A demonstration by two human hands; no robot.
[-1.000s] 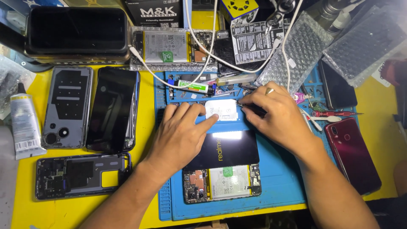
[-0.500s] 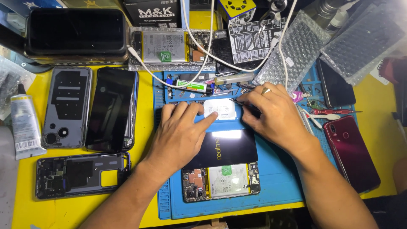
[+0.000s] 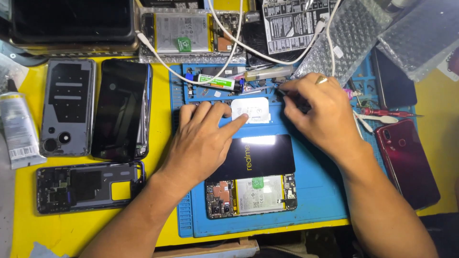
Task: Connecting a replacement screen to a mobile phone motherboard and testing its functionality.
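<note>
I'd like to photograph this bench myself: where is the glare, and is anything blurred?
Head view: a bright strip of glare lies across the glossy black back cover near its top edge; the black phone screen shows softer reflections; the left hand and right hand look sharp, casting only faint shadows on the blue mat; lighting is even.

The left hand (image 3: 203,141) covers the left part of the black phone panel (image 3: 260,156) and one corner of the white sheet (image 3: 250,110) above it. What the right hand's (image 3: 320,114) fingertips pinch, right of that sheet, is too small to tell. The red phone (image 3: 406,162), further right, runs under the forearm.
</note>
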